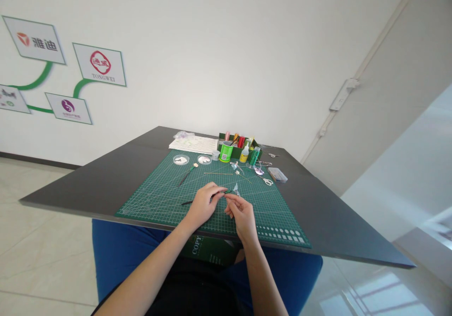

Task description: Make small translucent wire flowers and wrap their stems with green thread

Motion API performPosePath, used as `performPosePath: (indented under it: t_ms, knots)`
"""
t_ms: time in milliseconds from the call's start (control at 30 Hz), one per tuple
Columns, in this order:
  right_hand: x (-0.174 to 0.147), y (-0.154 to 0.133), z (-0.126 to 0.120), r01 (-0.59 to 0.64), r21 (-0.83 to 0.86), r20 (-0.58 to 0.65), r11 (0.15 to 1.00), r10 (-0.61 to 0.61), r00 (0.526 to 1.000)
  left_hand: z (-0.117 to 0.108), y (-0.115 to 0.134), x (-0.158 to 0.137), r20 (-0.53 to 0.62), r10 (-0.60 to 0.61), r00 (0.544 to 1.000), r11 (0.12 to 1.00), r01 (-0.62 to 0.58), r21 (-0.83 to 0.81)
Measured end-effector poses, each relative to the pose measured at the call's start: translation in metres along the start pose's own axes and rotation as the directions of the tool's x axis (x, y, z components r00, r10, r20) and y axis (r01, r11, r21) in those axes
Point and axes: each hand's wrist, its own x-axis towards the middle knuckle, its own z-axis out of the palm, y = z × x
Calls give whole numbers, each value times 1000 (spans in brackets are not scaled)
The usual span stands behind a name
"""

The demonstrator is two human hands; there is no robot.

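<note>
Both hands meet over the green cutting mat (158,198) near its front edge. My left hand (204,204) pinches a thin green wrapped stem (226,192), whose dark end sticks out to the left. My right hand (242,212) has its fingertips closed on the same stem, beside a small pale petal-like piece (235,189) at its tip. What exactly the fingertips hold there is too small to tell.
A dark table (88,184) carries the mat. Behind the hands lie another green stem (186,174), two small round dishes (181,159), a green cup (226,151), a glue bottle (244,153), a green organizer (237,142), scissors (267,181), a clear box (277,174) and white paper (194,144).
</note>
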Motion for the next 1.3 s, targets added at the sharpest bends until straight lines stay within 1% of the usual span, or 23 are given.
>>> performPosePath:
  t_ms: [467, 600, 833, 1300]
  knots:
    - [0, 0, 0, 5, -32, 12, 999, -5, 1000, 1, -1, 0, -27, 20, 999, 1000, -20, 24]
    - [0, 0, -1, 4, -34, 16, 999, -4, 1000, 1, 0, 0, -24, 9, 1000, 999, -8, 34]
    - [-1, -3, 1, 12, -25, 2, 1000, -12, 1000, 1, 0, 0, -21, 17, 1000, 1000, -16, 20]
    - [-1, -1, -1, 18, -40, 19, 999, -17, 1000, 0, 1, 0, -23, 11, 1000, 1000, -11, 9]
